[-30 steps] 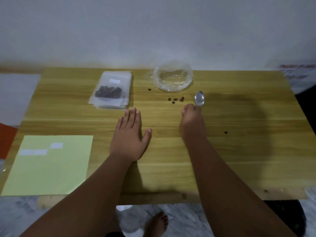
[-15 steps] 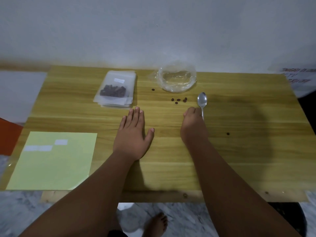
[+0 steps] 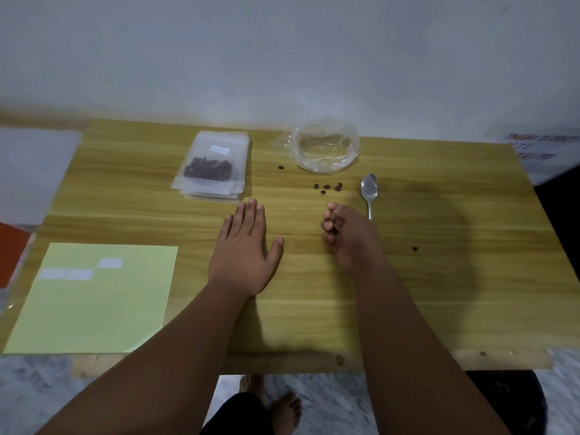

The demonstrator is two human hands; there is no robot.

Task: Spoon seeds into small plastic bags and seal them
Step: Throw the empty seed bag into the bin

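Observation:
A metal spoon [image 3: 369,190] lies on the wooden table [image 3: 439,277], bowl pointing away; the end of its handle is hidden behind my right hand [image 3: 350,238]. That hand rests on its side just left of the handle, fingers loosely curled and apart, with no grip on the spoon. My left hand [image 3: 243,249] lies flat, palm down, fingers spread. A stack of small plastic bags [image 3: 213,166] sits at the back left, the top one holding dark seeds. A crumpled clear bag [image 3: 324,149] sits at the back. Several loose seeds [image 3: 328,187] lie between it and my right hand.
A pale green sheet [image 3: 94,299] with white labels covers the front left corner. One stray seed [image 3: 415,248] lies right of my right hand. An orange object [image 3: 11,252] sits past the left edge. A white wall stands right behind the table. My feet show below the front edge.
The spoon has come down onto the table and my right hand has drawn back and let go of it, its fingers now curled to the left. My left hand stayed flat.

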